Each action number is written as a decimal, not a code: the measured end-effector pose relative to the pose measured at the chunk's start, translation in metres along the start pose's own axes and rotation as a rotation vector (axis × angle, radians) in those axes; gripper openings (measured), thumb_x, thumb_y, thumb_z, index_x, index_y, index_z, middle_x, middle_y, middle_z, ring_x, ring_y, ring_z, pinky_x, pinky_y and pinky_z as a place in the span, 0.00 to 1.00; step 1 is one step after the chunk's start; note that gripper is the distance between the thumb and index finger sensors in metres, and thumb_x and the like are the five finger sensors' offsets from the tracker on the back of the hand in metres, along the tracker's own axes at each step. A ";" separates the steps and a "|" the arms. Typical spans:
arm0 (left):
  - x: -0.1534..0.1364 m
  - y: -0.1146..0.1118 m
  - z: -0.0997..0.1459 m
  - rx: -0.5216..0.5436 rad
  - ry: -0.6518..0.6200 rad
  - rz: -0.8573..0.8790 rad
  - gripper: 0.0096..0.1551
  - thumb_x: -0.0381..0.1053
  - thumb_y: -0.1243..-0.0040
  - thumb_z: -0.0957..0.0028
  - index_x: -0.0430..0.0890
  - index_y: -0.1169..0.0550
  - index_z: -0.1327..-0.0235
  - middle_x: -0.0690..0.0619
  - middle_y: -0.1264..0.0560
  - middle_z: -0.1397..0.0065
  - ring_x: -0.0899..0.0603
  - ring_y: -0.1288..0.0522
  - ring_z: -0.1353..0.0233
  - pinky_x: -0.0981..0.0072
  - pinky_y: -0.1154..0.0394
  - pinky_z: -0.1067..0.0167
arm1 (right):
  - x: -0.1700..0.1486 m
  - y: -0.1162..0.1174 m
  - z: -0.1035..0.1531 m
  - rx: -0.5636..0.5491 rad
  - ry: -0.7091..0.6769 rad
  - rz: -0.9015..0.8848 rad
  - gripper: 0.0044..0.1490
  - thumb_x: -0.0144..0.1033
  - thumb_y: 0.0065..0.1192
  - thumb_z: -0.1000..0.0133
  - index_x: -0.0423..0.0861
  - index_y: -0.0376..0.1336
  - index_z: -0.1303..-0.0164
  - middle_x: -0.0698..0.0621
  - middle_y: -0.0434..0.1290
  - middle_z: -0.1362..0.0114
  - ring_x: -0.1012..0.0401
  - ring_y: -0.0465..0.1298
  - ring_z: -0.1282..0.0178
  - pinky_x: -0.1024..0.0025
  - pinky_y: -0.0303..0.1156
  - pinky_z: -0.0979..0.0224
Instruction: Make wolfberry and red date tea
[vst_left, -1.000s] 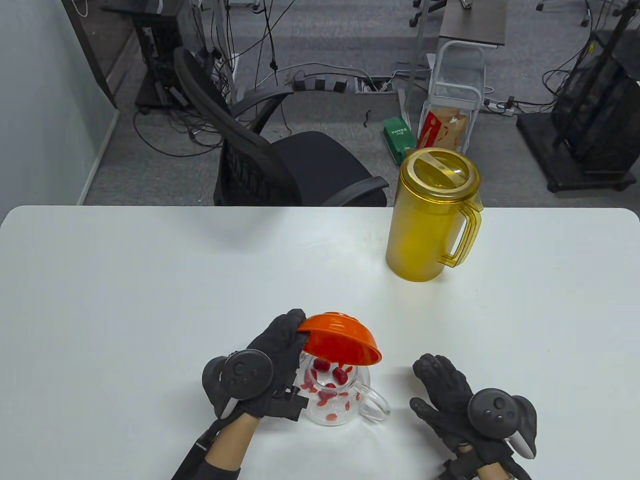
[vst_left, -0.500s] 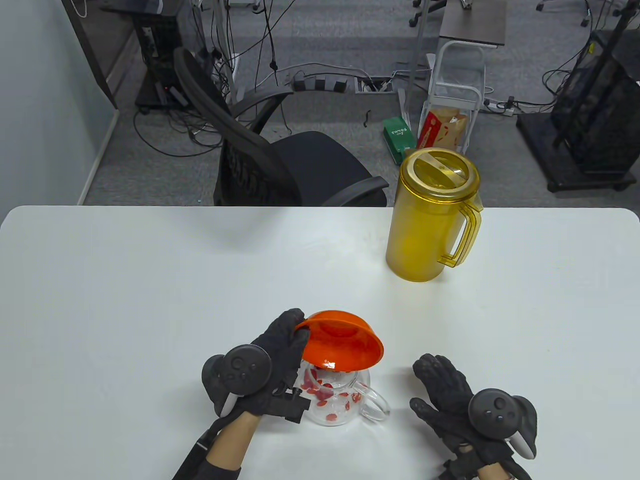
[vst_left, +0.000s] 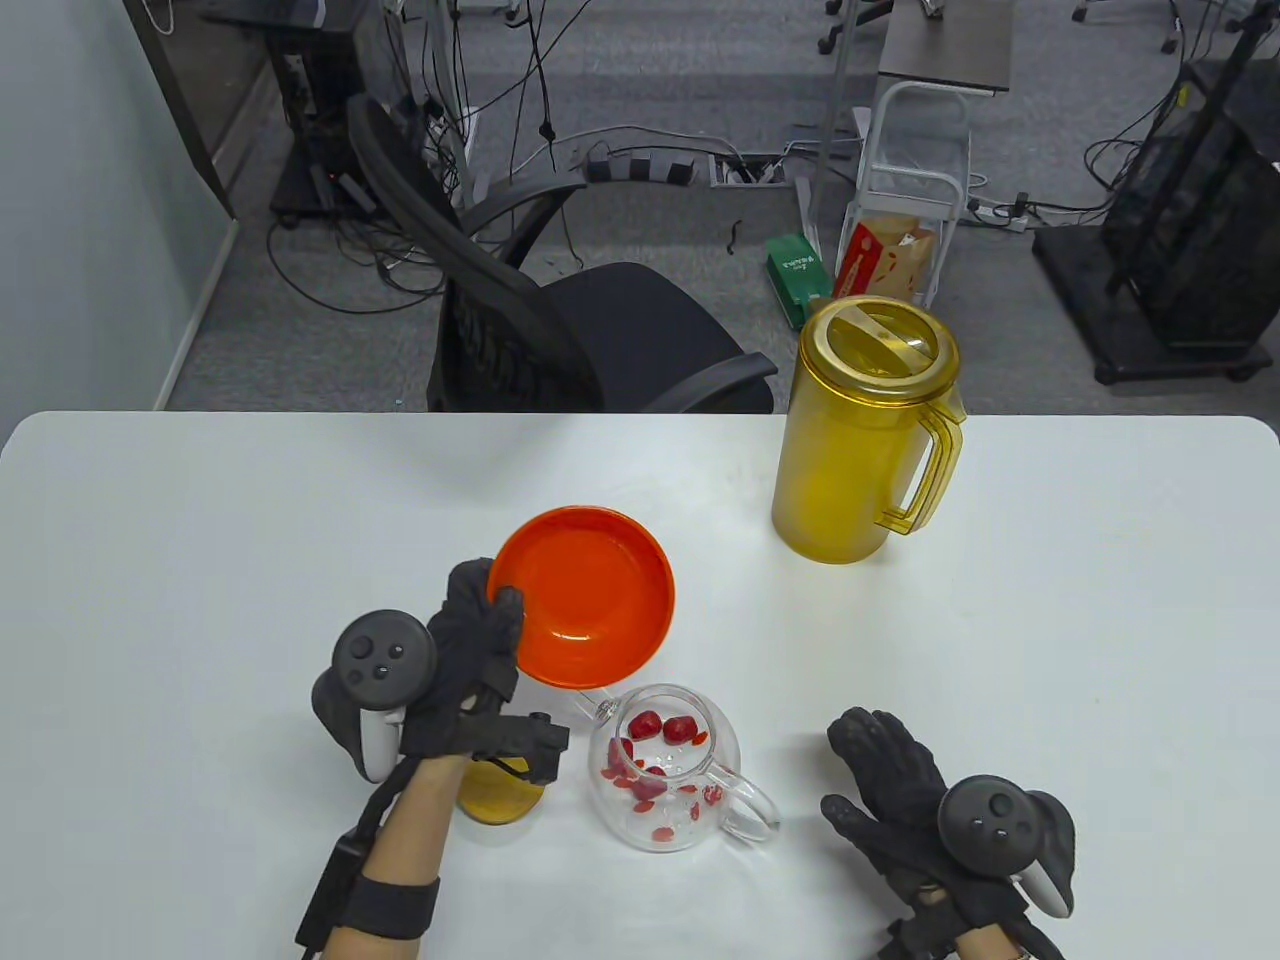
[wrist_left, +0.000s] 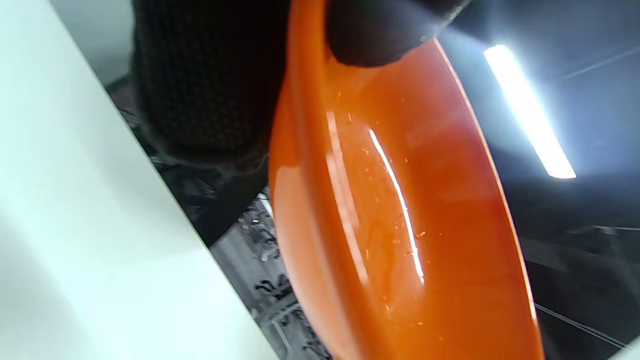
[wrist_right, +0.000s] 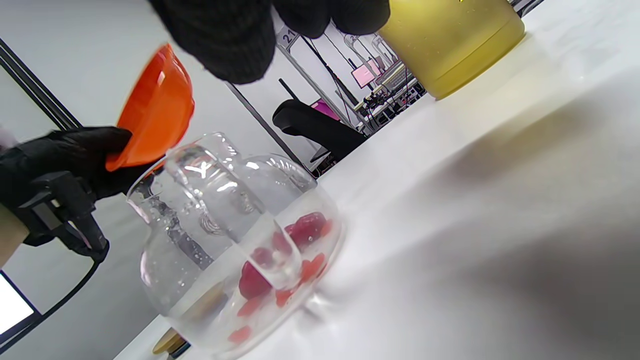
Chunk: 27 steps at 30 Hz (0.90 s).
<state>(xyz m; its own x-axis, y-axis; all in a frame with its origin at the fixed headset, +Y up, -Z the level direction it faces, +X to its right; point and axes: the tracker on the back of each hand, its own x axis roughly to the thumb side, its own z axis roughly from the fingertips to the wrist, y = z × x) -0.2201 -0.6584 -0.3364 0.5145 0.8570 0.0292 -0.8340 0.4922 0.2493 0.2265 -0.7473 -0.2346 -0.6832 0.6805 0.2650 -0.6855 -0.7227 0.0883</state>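
On the white desk (vst_left: 250, 520), fruit sits in the glass teapot (vst_left: 668, 780); left hand (vst_left: 470, 650) grips the emptied orange bowl (vst_left: 585, 600) at its 9 o'clock rim, right hand (vst_left: 890, 790) rests open, and next the yellow pitcher (vst_left: 850, 450) at 1 o'clock likely needs pouring.

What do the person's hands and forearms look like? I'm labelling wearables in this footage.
Both hands, left and right, wear black knit gloves, each with a dark grey round tracker with buttons and a white grip strapped on back. The forearms are bare; the left has a black band and a cable.
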 end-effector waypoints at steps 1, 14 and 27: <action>-0.006 0.004 -0.006 -0.005 0.034 -0.002 0.24 0.47 0.42 0.39 0.36 0.30 0.36 0.38 0.18 0.42 0.38 0.11 0.50 0.64 0.10 0.60 | 0.000 0.000 0.000 -0.003 -0.001 0.000 0.46 0.46 0.64 0.38 0.44 0.48 0.15 0.43 0.50 0.11 0.44 0.46 0.14 0.41 0.43 0.18; -0.106 0.004 -0.047 -0.014 0.488 -0.150 0.26 0.47 0.42 0.39 0.34 0.31 0.35 0.34 0.18 0.42 0.35 0.11 0.51 0.62 0.11 0.60 | 0.000 0.001 0.000 0.009 0.005 0.004 0.46 0.46 0.64 0.39 0.44 0.48 0.15 0.43 0.50 0.11 0.45 0.46 0.14 0.41 0.43 0.18; -0.140 -0.007 -0.045 -0.067 0.634 -0.022 0.29 0.50 0.44 0.37 0.32 0.32 0.32 0.32 0.19 0.40 0.33 0.12 0.50 0.60 0.11 0.59 | 0.000 0.001 0.000 0.016 0.019 0.001 0.46 0.46 0.64 0.39 0.44 0.48 0.15 0.43 0.50 0.11 0.44 0.46 0.14 0.41 0.42 0.18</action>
<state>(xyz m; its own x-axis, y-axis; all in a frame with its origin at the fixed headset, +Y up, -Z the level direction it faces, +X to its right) -0.2949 -0.7750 -0.3860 0.3309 0.7601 -0.5592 -0.8456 0.5019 0.1818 0.2258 -0.7485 -0.2345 -0.6886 0.6817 0.2472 -0.6808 -0.7251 0.1030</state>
